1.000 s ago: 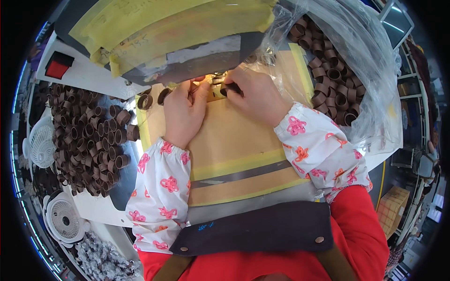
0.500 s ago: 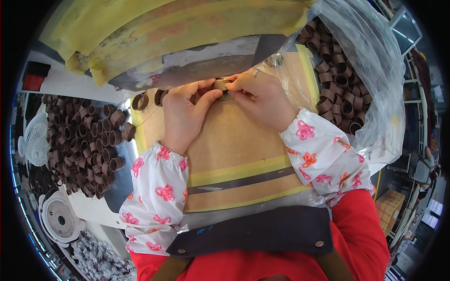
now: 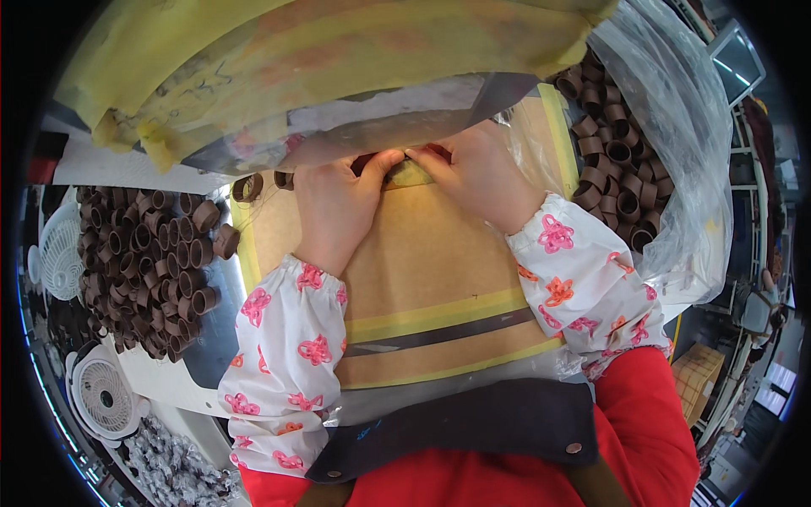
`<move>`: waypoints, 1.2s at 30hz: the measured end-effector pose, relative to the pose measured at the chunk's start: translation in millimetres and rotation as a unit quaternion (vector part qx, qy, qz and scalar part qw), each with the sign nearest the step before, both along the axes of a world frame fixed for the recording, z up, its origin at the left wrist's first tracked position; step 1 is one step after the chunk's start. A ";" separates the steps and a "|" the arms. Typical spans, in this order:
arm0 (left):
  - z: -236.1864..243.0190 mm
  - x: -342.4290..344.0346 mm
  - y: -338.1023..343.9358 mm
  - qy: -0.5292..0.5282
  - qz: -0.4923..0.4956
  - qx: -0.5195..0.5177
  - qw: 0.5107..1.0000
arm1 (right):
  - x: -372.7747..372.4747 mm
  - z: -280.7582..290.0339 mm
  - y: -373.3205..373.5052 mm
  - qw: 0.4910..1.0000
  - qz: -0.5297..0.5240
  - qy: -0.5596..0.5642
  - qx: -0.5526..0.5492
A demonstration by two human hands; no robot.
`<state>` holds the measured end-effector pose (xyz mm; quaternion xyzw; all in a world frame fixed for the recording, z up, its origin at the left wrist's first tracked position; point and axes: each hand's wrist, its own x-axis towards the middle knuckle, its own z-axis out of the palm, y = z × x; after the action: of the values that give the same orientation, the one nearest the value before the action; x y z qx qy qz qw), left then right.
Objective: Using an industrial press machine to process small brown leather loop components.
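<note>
My left hand (image 3: 340,201) and my right hand (image 3: 492,176) meet under the lower edge of a yellow-taped, translucent cover (image 3: 355,63). Their thumb tips almost touch, and the fingers are bent closed behind them. The small brown ring seen there a moment earlier is now hidden by the thumbs and the cover. A yellowish patch (image 3: 409,175) shows just below the thumbs on the tan work board (image 3: 439,245). Left of my left hand lies a loose brown ring (image 3: 247,188), with another ring (image 3: 284,180) partly hidden beside my wrist.
A large heap of brown rings (image 3: 144,262) lies to the left. More brown rings (image 3: 618,152) sit at the right in a clear plastic bag (image 3: 688,160). White fans (image 3: 106,395) stand at far left. A checked carton (image 3: 698,382) is at lower right.
Both hands have turned inward and gone further under the cover, thumbs closer together. The brown ring between them has passed out of sight. The whole view has shifted slightly.
</note>
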<state>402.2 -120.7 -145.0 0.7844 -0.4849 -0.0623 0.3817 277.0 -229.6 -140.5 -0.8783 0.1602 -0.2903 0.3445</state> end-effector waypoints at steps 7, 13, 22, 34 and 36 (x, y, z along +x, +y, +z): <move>0.1 3.0 -0.9 -0.001 -0.009 0.004 1.000 | 2.6 -1.8 0.7 1.000 -0.003 0.011 -0.026; 3.0 1.6 0.7 0.037 0.004 0.040 0.999 | 1.4 3.0 5.2 0.993 -0.044 0.039 -0.104; -3.2 8.9 -0.3 0.097 -0.002 0.039 0.995 | 4.1 5.5 5.8 0.986 -0.067 0.058 -0.138; 0.5 6.5 2.5 0.102 0.011 0.036 0.994 | 6.0 1.9 7.2 0.987 -0.062 0.063 -0.134; -2.4 6.2 2.4 0.088 0.005 0.025 0.996 | 4.5 -0.5 6.7 0.987 -0.069 0.054 -0.138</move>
<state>408.4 -118.2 -147.4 0.7873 -0.4438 -0.1416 0.4039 281.5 -222.9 -141.0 -0.9187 0.1968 -0.2850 0.1899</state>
